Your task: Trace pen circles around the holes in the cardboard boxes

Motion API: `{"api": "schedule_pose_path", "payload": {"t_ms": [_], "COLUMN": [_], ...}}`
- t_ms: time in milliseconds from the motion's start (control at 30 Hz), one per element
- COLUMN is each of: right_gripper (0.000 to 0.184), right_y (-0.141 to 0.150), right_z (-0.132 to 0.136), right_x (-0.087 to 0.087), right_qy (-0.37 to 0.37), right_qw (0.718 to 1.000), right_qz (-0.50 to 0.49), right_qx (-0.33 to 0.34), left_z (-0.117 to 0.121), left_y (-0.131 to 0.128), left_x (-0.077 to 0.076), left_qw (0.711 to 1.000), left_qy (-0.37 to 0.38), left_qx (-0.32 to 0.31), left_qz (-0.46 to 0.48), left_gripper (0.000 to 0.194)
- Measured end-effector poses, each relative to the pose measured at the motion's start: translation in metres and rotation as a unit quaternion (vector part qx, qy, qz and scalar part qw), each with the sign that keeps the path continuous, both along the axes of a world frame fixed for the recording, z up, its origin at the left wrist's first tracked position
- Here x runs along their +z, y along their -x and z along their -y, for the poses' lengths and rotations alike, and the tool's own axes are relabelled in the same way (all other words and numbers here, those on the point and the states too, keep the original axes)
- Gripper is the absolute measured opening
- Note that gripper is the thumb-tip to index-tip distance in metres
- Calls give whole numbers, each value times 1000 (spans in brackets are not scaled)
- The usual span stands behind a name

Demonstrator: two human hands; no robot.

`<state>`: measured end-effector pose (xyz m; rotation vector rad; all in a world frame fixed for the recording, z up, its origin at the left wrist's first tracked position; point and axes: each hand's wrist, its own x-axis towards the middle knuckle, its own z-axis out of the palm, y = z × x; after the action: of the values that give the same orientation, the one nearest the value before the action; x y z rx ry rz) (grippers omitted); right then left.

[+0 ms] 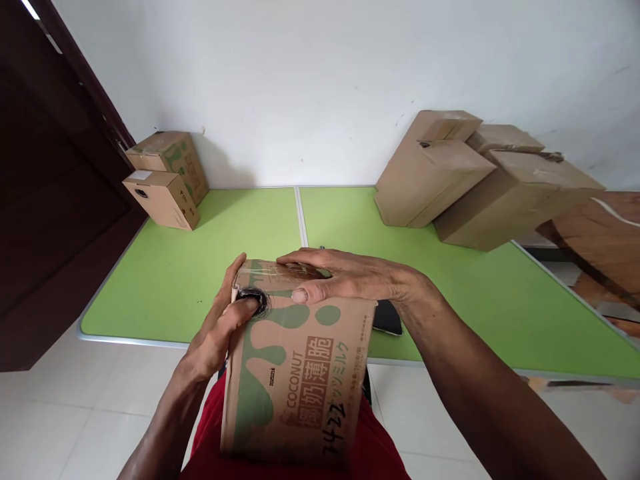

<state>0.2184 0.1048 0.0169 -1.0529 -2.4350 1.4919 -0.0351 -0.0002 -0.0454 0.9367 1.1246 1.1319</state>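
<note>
A brown cardboard box (290, 373) with green drip shapes, the word COCONUT and a handwritten number is tilted against my red clothing at the table's near edge. My left hand (223, 323) grips its left side, fingers behind and thumb pressed at a black round patch (261, 299) near the upper corner. Whether that patch is a hole or a mark, I cannot tell. Across the taped top lies my right hand (345, 272), fingers stretched out flat and thumb resting on the printed face. Partly hidden behind the box is a flat black object (387, 319).
The green folding table (165, 287) has a pale seam across its middle. At back left stand a small box (167, 200) and a green-printed carton (193, 163). Several plain cartons (480, 207) lean together at back right. A dark door (55, 187) is at left.
</note>
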Motion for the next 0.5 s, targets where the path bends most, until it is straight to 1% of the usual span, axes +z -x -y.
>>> {"api": "schedule_pose_path", "payload": {"t_ms": [133, 233, 300, 333, 400, 467, 500], "right_gripper": [87, 88, 86, 83, 75, 66, 60], "right_y": [4, 10, 12, 12, 7, -3, -9], "right_z": [0, -2, -3, -4, -5, -4, -3], "right_x": [4, 5, 5, 5, 4, 2, -1], "right_qy": [-1, -3, -4, -4, -17, -71, -114], "right_qw": [1000, 1000, 1000, 1000, 997, 983, 972], "right_qz": [14, 3, -10, -23, -71, -116, -107], "right_qx": [3, 15, 9, 3, -36, -121, -176], "left_z": [6, 17, 27, 31, 37, 40, 40], "left_y": [6, 13, 18, 20, 26, 37, 46], "left_x": [1, 2, 1, 0, -1, -3, -3], "left_qw": [1000, 999, 997, 996, 995, 991, 986], "left_qy": [2, 0, 7, 18, 48, 67, 65], "left_qx": [-9, -27, -13, 2, 47, 109, 146], "left_qz": [-2, -40, -76, -83, -68, -43, -38], "left_gripper": [109, 115, 117, 114, 100, 82, 71]}}
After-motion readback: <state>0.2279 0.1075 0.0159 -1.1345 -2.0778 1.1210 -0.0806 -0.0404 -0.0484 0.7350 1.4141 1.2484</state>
